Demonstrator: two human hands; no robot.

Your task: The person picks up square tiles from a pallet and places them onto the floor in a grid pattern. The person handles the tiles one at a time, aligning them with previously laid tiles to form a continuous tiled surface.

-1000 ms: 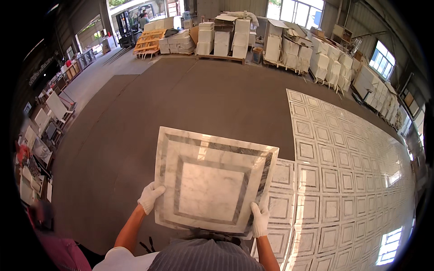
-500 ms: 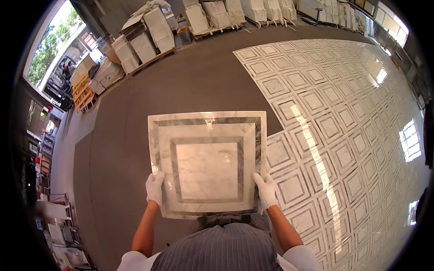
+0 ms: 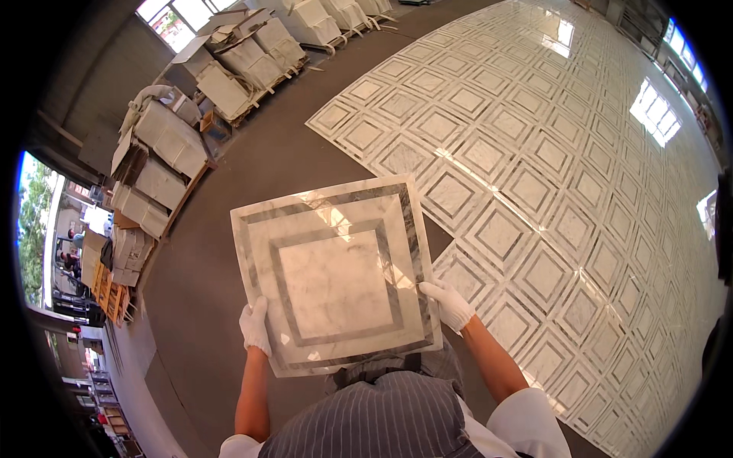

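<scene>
Between my two hands I hold a square marble tile (image 3: pixel 336 286), white with grey bands forming nested squares, its polished face toward me. My left hand (image 3: pixel 256 327), in a white glove, grips the lower part of the left edge, thumb along the rim. Gripping the right edge a little higher is my gloved right hand (image 3: pixel 449 304). The fingers of both hands are partly hidden behind the tile. In front and to the right, a laid floor of matching tiles (image 3: pixel 489 153) spreads out, its stepped edge meeting the bare brown floor (image 3: pixel 244 172).
Pallets of wrapped white slabs (image 3: pixel 164 141) line the far left wall, with more stacks (image 3: pixel 313 23) further back. An orange wooden pallet (image 3: pixel 109 294) leans at the left, near a bright doorway (image 3: pixel 38 229). Window reflections (image 3: pixel 655 113) shine on the laid tiles.
My view has swung to the right, so the laid tile floor fills more of it. The tile is still in both hands, now tilted slightly anticlockwise, its right edge higher.
</scene>
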